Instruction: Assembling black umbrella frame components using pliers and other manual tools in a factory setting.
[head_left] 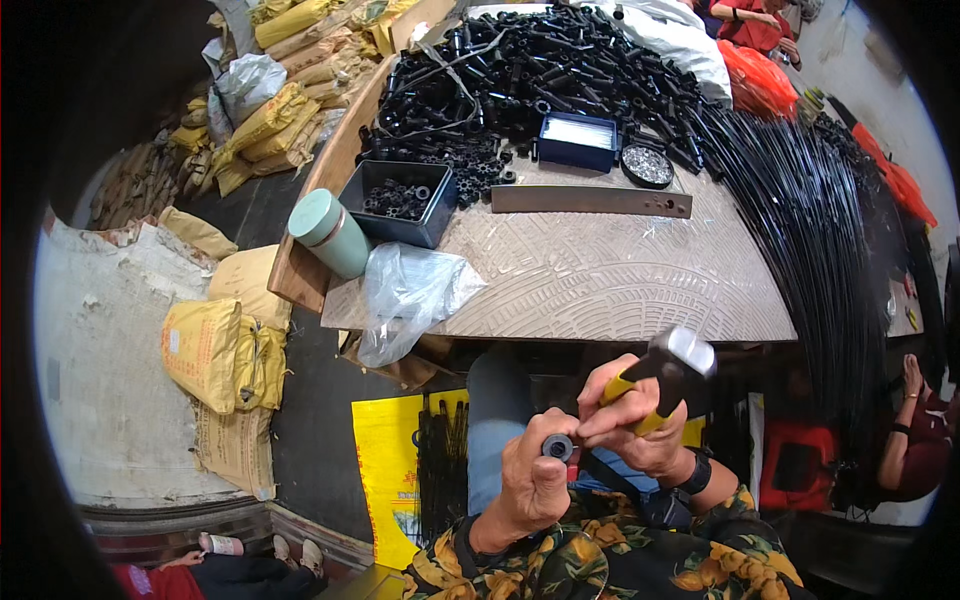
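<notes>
In front of my lap, my left hand [530,482] is closed around a black tubular part [557,447], its round hollow end facing up. My right hand [645,432] grips a hammer [686,362] by its yellow and black handle, the shiny metal head pointing away to the right. The thumb and fingertips of that hand meet close beside the tube's end; whether they pinch something small there, I cannot make out. Both hands are just off the table's near edge. Beyond them, a flat metal bar [590,200] lies across the patterned tabletop [600,270].
A large pile of black tubular parts [560,70] covers the table's far side. Nearer stand a bin of small black parts [437,215], a green flask [330,235], a blue box [578,150] and a round dish [647,167]. Long black rods [800,210] hang over the right edge.
</notes>
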